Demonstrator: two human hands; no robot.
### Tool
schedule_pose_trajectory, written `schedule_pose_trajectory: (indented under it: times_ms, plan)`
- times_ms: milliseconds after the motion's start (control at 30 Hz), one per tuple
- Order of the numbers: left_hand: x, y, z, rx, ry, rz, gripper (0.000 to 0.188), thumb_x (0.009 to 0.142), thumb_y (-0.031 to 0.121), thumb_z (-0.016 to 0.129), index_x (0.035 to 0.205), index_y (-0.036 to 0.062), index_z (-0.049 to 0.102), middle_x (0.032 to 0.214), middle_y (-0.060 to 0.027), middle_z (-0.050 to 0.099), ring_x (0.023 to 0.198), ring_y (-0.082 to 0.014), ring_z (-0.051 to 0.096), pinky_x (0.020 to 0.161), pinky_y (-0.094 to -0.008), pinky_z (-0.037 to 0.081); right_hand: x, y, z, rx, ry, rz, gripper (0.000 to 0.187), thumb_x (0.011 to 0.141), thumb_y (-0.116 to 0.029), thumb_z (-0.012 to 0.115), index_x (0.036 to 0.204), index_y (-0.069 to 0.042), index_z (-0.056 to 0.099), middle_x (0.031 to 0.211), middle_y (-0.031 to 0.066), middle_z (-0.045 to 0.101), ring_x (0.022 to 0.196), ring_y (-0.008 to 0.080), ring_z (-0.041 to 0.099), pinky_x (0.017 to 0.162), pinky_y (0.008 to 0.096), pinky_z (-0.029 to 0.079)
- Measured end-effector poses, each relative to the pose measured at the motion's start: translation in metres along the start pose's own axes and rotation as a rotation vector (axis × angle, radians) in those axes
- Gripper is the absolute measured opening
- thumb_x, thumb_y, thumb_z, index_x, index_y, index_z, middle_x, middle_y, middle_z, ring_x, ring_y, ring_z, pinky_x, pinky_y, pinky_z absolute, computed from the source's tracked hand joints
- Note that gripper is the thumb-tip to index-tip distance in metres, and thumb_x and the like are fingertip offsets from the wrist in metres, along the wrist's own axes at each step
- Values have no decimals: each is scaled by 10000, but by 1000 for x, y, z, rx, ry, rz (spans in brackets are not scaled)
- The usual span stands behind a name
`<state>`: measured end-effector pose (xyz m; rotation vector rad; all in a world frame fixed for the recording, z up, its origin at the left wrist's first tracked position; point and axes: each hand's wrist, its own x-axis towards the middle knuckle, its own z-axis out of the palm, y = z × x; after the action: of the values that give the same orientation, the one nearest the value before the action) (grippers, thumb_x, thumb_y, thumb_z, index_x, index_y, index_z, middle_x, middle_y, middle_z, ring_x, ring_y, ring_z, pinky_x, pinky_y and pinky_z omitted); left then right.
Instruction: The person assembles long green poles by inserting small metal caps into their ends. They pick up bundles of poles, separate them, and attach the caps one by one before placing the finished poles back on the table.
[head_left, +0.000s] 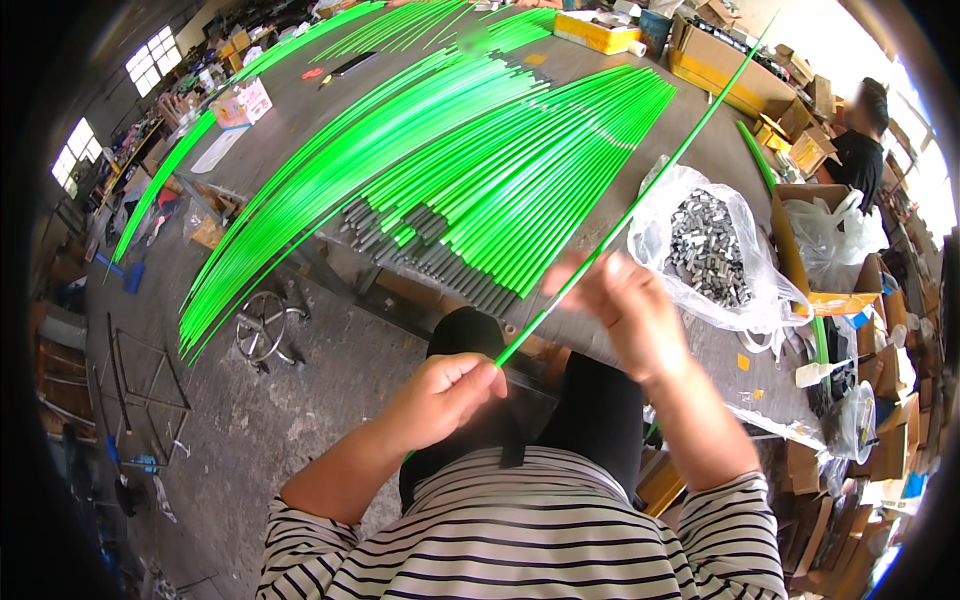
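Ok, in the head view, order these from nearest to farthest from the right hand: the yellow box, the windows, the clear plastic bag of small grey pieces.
1. Clear plastic bag of small grey pieces: just right of the right hand.
2. Yellow box: ahead, toward the table's far side.
3. Windows: far left, in the background wall.

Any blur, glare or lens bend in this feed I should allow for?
Head view: right hand motion-blurred, left hand sharper; head view: windows washed out, pale glare on the green rods; head view: fisheye bending, with black picture corners.
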<state>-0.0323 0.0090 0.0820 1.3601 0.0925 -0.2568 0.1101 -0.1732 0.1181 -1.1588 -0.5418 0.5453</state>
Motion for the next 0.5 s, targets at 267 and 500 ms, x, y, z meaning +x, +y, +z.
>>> schedule_pose_trajectory:
  times_ms: [267,500]
  plan:
    - [-1,1,10,-111,12,-23,283,959,211,396,849,-19,519,552,80,284,449,-19,206,412,-195,171,-10,33,18,303,-46,86,273,895,-180,531,1011,62,582,958,187,629,876,255,630,805,391,520]
    - [-3,-3,10,-19,12,-3,270,957,196,402,858,-22,525,551,79,291,452,-22,214,414,-188,180,-8,32,12,286,51,-29,213,880,-179,560,934,24,598,897,166,637,828,244,633,777,362,519]
